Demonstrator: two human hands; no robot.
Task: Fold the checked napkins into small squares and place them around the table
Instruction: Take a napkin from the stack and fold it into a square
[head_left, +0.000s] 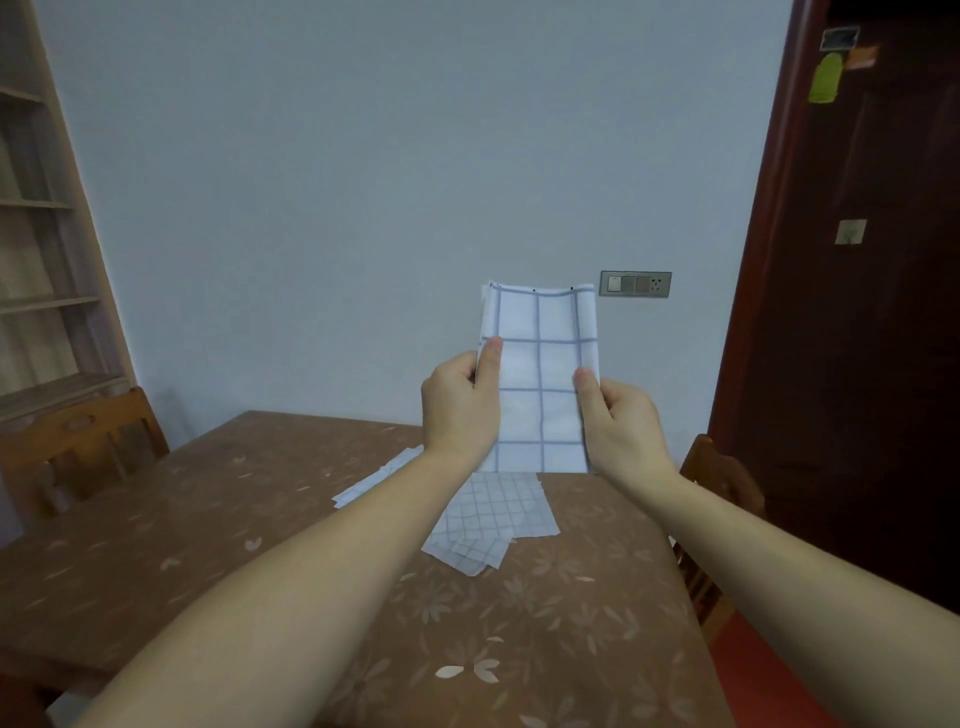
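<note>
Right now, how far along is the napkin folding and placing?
Done: no small square shows around the table. In hand: left hand and right hand pinch one napkin upright, a tall strip, not yet square. Remaining: the loose pile of napkins on the table.

Nothing here can be read as text, number or brand. The stickers (825, 78) on the dark door (857, 338), high up and far to the right of the fingers (491, 358), are too blurred for any lettering to show, and so is the small pale plaque (850, 231) below them. The checked napkin (540, 364) has three tiny dark marks along its top hem, above the fingers, too small to tell. The switch plate (635, 283), up and right of the fingers, shows no legible marking.
</note>
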